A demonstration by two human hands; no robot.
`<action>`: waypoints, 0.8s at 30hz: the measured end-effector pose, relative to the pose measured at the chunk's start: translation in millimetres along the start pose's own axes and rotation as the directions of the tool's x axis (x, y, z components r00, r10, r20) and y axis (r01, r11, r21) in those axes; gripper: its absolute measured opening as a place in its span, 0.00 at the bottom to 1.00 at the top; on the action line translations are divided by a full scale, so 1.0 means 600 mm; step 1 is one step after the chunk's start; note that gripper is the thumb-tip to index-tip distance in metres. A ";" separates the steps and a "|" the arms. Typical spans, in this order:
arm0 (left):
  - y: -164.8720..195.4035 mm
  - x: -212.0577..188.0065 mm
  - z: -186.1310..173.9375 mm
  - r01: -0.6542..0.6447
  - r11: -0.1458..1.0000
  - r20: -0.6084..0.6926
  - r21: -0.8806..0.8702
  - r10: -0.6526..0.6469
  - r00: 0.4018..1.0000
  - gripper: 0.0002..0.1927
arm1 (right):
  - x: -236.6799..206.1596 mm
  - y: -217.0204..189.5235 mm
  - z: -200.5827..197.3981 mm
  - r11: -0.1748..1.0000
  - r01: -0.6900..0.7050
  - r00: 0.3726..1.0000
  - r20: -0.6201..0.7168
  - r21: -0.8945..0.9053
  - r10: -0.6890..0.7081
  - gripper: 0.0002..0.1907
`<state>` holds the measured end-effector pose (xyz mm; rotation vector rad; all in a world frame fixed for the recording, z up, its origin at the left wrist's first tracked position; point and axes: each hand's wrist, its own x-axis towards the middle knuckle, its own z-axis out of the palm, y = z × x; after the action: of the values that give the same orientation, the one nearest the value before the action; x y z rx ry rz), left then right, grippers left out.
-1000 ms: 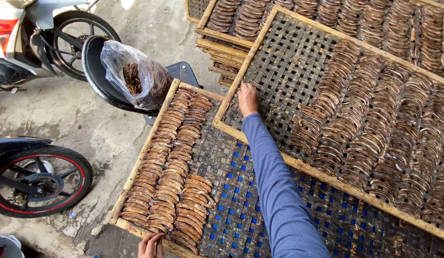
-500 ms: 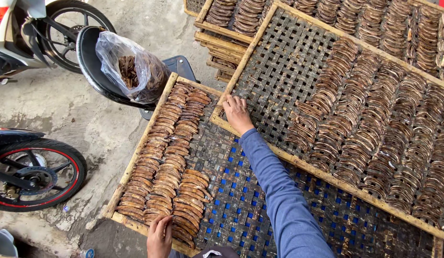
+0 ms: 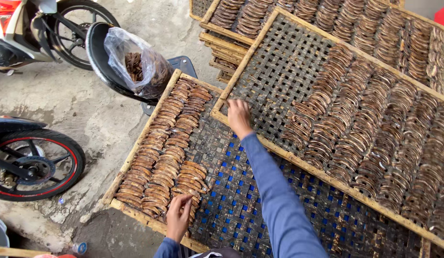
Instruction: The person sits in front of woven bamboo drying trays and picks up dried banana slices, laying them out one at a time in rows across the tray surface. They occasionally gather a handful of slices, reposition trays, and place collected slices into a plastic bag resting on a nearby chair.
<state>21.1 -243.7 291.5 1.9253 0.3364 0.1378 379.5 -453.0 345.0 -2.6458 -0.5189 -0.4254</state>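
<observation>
Your left hand [image 3: 179, 217] lay open, fingertips on the nearest brown curved slices [image 3: 164, 162] rowed along the lower woven tray [image 3: 231, 210], long axes crosswise, while your right hand [image 3: 239, 117] rested open-fingered on the upper tray [image 3: 279, 71] edge, motorbikes [image 3: 35, 165] standing left on concrete floor [image 3: 88, 110].

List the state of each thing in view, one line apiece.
Left hand: open, fingers on the brown curved pieces at the lower tray's near edge.
Right hand: resting on the upper tray's corner.
Lower tray: partly filled, left side only.
Upper tray: partly filled, near-left bare.
Plastic bag: open, holding brown pieces.
</observation>
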 end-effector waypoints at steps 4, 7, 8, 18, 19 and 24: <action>0.034 0.062 0.041 0.347 0.749 0.165 -0.564 -0.309 0.936 0.19 | -0.121 -0.127 -0.044 0.870 -0.151 0.976 0.211 0.470 0.055 0.13; 0.049 0.095 0.071 0.571 0.231 0.382 -0.788 -0.545 0.747 0.18 | -0.244 -0.242 -0.068 0.724 -0.321 0.901 0.433 0.611 0.034 0.15; 0.050 0.105 0.072 0.512 0.208 0.364 -0.833 -0.491 0.792 0.16 | -0.271 -0.275 -0.069 0.708 -0.393 0.869 0.489 0.586 0.077 0.14; 0.063 0.267 -0.116 0.333 0.584 0.150 -0.740 -0.339 0.929 0.11 | -0.334 -0.373 -0.106 0.749 -0.362 0.929 0.152 0.556 0.336 0.11; 0.068 0.322 -0.147 0.374 0.525 0.155 -0.764 -0.414 0.897 0.05 | -0.341 -0.367 -0.111 0.763 -0.355 0.930 0.121 0.540 0.347 0.11; 0.145 0.646 -0.296 0.199 0.555 0.187 -0.808 -0.079 0.979 0.06 | -0.439 -0.363 -0.117 0.780 -0.508 0.849 0.059 0.365 0.525 0.10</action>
<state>359.6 0.8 413.5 0.9387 0.2634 0.0432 40.8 -376.3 381.9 -2.2704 0.1517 -0.1883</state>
